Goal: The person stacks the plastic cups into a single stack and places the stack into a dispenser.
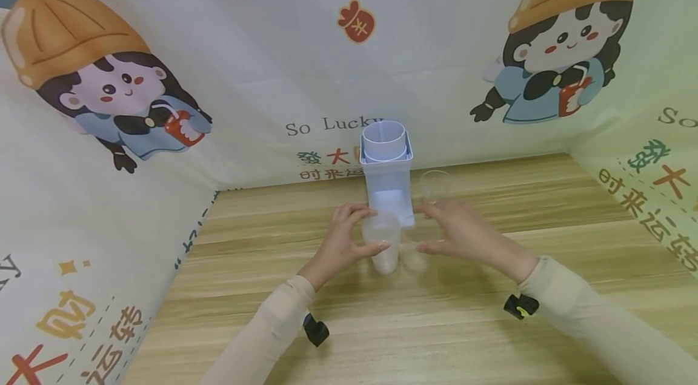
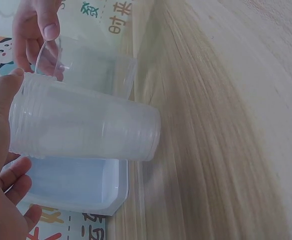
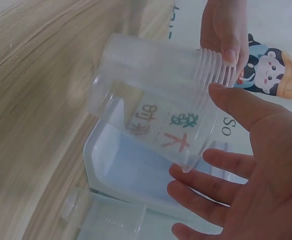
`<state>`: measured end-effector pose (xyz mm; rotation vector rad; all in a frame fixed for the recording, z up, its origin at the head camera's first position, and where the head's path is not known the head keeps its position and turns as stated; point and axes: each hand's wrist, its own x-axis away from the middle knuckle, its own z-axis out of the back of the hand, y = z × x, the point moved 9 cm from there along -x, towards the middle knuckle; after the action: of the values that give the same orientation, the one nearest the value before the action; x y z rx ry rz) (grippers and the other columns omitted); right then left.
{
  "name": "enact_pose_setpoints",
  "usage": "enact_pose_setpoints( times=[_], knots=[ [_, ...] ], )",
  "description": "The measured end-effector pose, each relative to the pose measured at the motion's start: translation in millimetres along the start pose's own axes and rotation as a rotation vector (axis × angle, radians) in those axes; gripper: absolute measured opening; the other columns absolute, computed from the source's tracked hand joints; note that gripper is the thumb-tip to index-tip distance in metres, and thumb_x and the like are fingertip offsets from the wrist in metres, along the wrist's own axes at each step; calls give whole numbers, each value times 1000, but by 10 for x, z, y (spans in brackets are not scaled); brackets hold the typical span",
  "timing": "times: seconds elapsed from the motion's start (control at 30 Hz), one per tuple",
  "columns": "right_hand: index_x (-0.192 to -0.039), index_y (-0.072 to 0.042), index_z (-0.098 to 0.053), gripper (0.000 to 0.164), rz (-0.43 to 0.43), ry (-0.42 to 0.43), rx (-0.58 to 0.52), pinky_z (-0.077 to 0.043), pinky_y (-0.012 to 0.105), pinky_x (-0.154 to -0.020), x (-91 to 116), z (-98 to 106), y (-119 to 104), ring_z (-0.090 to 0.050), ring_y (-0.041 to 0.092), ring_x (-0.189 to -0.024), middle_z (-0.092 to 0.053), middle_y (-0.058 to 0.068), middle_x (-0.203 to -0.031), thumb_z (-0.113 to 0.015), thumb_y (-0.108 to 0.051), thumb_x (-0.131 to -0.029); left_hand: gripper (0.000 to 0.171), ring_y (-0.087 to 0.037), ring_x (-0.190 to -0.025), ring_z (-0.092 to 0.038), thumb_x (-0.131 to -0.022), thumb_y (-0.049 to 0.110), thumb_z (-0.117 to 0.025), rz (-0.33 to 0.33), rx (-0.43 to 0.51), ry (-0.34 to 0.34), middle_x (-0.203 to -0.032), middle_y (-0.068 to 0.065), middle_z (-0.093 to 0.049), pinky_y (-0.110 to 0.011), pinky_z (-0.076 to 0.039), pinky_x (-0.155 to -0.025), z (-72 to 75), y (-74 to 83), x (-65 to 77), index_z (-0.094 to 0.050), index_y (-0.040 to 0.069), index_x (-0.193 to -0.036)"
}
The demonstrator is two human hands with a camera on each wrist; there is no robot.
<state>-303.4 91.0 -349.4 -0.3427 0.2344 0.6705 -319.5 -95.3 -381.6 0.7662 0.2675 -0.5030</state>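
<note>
A stack of clear plastic cups (image 1: 385, 251) stands nearly upright in front of a pale blue cup dispenser (image 1: 389, 182). My left hand (image 1: 346, 236) grips this stack near its rims, thumb on the near side. Just right of it, a single clear cup (image 1: 415, 257) is held by the rim between the thumb and fingers of my right hand (image 1: 466, 232). In the right wrist view, this cup (image 3: 161, 122) overlaps the stack (image 3: 151, 57). The left wrist view shows the stacked rims (image 2: 33, 115) at the thumb.
Another clear cup (image 1: 436, 186) stands on the wooden table (image 1: 425, 324), right of the dispenser and behind my right hand. The dispenser has a round tube (image 1: 384, 139) at its top. A printed cloth backdrop (image 1: 262, 57) rises behind and at both sides.
</note>
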Motion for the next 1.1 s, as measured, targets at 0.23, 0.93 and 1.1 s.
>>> enact_pose_setpoints(
  times=[0.23,0.93,1.1],
  knots=[
    [-137,-11,-56,70,-8,3,-5,-47,59,-100,6,-1,1,-63,38,-117,-69,16,-125,-80,-43,-79,64,-33,-128,-43,-71,32,-89,-7,-3,6,-132,-11,-55,-53,-39,-109,-3,-4,-6,-64,7,-124],
    [-137,-8,-56,69,-43,60,-57,-49,56,-98,20,131,12,-65,33,-111,-68,14,-125,-78,-44,-82,65,-33,-130,-41,-72,32,-88,17,8,-9,-134,-11,-53,-53,-38,-110,-28,-43,1,-63,7,-126],
    [-138,-9,-55,70,-59,61,-65,-50,54,-96,18,155,18,-65,32,-110,-68,13,-124,-77,-45,-82,65,-33,-131,-41,-71,32,-89,14,5,-9,-134,-11,-53,-54,-38,-111,-30,-44,3,-63,8,-126]
  ],
)
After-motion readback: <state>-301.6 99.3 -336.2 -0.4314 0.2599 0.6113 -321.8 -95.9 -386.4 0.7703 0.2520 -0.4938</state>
